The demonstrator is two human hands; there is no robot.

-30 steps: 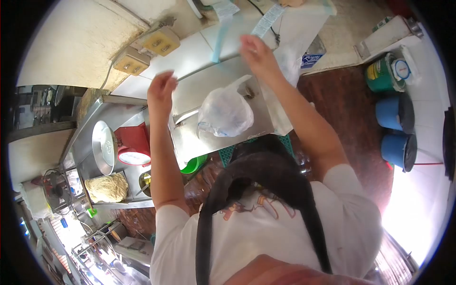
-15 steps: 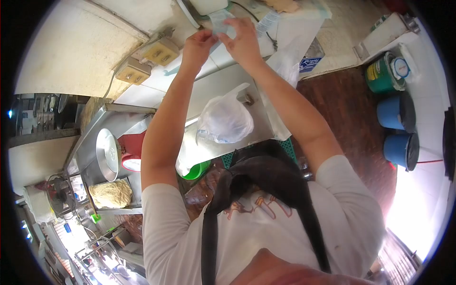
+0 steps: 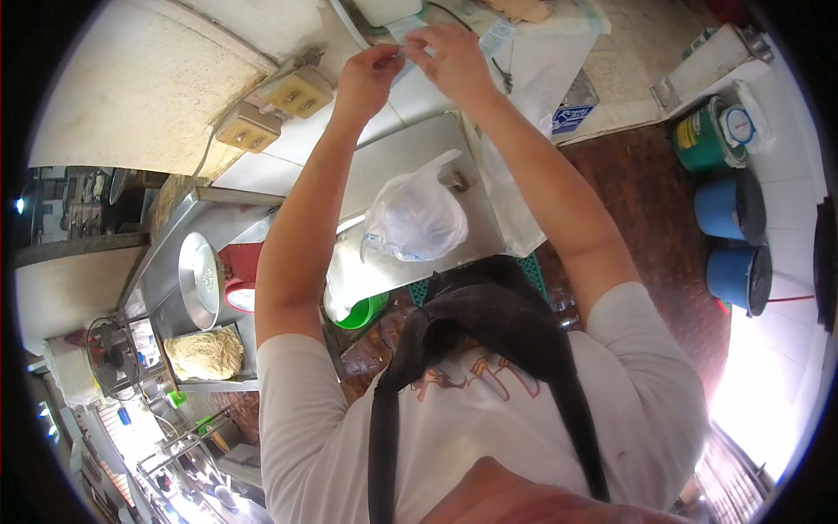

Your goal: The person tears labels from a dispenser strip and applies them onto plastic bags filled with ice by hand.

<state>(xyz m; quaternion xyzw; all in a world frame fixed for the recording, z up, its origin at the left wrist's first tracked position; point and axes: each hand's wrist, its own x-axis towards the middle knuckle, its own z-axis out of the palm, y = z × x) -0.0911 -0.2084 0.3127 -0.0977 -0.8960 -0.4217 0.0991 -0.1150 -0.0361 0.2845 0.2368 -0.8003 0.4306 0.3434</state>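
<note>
Both hands are raised together at the far end of the steel counter (image 3: 371, 188), close to the wall. My left hand (image 3: 368, 80) pinches with thumb and fingertips at a thin, pale translucent plastic piece (image 3: 407, 27). Right beside it, my right hand (image 3: 454, 65) has thumb and fingers closed in a pinch at the same piece. Its lower part is mostly hidden by the fingers, so I cannot tell its exact kind. Nearer to my body, a filled white plastic bag (image 3: 417, 218) rests on the counter, apart from both hands.
Yellowed power outlets (image 3: 299, 92) sit on the wall at left. A printed strip (image 3: 497, 37) lies right of my hands. To the left are a metal bowl (image 3: 202, 279) and a bag of noodle-like strands (image 3: 205, 354). Blue buckets (image 3: 731, 205) stand at right; a green basin (image 3: 360, 312) is below.
My hands have drawn closer together and slightly lower, and less of the plastic piece shows between them. The white bag stays in place.
</note>
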